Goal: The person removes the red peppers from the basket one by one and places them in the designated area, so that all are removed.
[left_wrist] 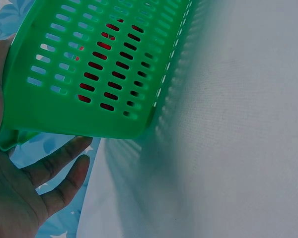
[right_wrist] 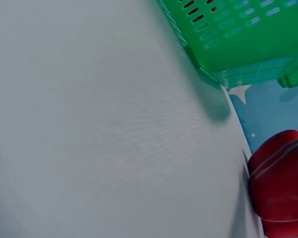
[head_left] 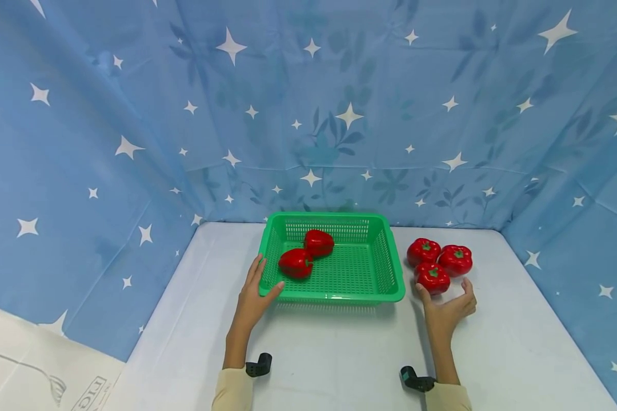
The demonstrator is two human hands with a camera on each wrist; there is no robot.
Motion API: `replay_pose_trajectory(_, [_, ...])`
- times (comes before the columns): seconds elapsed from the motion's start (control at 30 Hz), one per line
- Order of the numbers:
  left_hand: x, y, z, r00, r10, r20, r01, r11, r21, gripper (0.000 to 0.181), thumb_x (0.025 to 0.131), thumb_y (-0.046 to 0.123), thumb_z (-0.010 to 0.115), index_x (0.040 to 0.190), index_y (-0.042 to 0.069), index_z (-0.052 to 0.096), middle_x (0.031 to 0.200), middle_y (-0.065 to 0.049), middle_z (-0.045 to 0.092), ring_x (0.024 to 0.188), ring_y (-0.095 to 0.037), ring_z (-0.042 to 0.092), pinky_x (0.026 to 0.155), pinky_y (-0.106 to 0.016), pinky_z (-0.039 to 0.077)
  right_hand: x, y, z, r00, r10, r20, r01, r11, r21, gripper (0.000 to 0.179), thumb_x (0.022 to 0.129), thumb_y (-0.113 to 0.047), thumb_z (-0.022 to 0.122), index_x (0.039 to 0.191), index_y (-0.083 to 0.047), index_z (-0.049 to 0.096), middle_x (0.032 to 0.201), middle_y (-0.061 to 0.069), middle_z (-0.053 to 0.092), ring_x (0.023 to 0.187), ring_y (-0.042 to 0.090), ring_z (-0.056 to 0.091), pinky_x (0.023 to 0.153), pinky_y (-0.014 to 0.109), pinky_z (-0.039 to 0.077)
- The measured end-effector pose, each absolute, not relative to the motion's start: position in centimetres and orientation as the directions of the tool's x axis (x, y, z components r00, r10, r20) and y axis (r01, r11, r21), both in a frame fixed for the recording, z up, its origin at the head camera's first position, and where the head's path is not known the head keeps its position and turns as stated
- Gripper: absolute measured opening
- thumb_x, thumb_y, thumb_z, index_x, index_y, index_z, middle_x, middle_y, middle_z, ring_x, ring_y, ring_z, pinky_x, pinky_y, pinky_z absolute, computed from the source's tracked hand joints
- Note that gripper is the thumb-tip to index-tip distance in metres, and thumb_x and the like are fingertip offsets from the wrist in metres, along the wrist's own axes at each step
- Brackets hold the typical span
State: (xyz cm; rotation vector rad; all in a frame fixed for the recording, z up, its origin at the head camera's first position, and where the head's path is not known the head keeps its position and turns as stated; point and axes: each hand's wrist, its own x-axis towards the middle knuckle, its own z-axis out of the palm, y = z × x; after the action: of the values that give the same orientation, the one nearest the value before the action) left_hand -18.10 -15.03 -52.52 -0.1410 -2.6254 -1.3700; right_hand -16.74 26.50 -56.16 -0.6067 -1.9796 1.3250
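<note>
My left hand [head_left: 253, 298] rests at the front left corner of a green plastic basket [head_left: 329, 297], fingers along its left side and thumb by the front rim. In the left wrist view its fingers [left_wrist: 64, 186] are fairly straight beside the basket wall [left_wrist: 59, 114]. Inside the basket lie two red bell peppers, one in front [head_left: 295, 264] and one behind [head_left: 319, 243]. My right hand [head_left: 444, 311] is spread just in front of the nearest red bell pepper [head_left: 432, 278] on the table, thumb at its left. That hand is outside the right wrist view, where red peppers [right_wrist: 283, 183] show.
Two more red bell peppers, one at left [head_left: 423, 252] and one at right [head_left: 455, 260], sit against the nearest one, right of the basket. All stand on a white table [head_left: 334, 359]. A blue star-patterned curtain [head_left: 288, 142] hangs behind it.
</note>
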Motion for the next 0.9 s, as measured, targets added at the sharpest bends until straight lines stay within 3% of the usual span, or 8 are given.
replay_pose_trajectory(0.33, [-18.2,-15.2,-52.5,-0.977,0.004,0.211,0.176,0.567,0.804,0.083,0.089,0.056,0.063,0.155,0.019,0.029,0.164,0.011,0.015,0.15,-0.028,0.022,0.11,-0.064,0.032,-17.3,26.4,-54.6,-0.609,0.715,0.343,-0.06,0.39,-0.919,0.09,0.08,-0.027,0.081,0.15,-0.023,0.025,0.152,0.005,0.026,0.14,0.012,0.018,0.117,0.052,0.028])
replay_pose_trajectory(0.7, [-18.0,-15.0,-52.5,-0.977,0.002,0.213,0.177,0.565,0.806,0.083,0.089,0.056,0.063,0.155,0.018,0.029,0.164,0.011,0.015,0.149,-0.029,0.023,0.109,-0.065,0.032,-17.4,26.2,-52.9,-0.598,0.71,0.371,-0.123,0.376,-0.919,0.087,0.079,-0.022,0.082,0.148,-0.022,0.028,0.151,-0.001,0.029,0.139,0.005,0.02,0.115,0.049,0.032])
replay_pose_trajectory(0.9, [-18.1,-15.0,-52.6,-0.976,0.004,0.217,0.181,0.566,0.804,0.083,0.089,0.055,0.063,0.155,0.017,0.03,0.164,0.011,0.015,0.15,-0.027,0.022,0.111,-0.062,0.032,-18.0,26.1,-50.7,-0.629,0.685,0.366,-0.162,0.345,-0.924,0.088,0.079,-0.022,0.082,0.148,-0.025,0.028,0.15,-0.006,0.03,0.14,0.006,0.023,0.113,0.052,0.036])
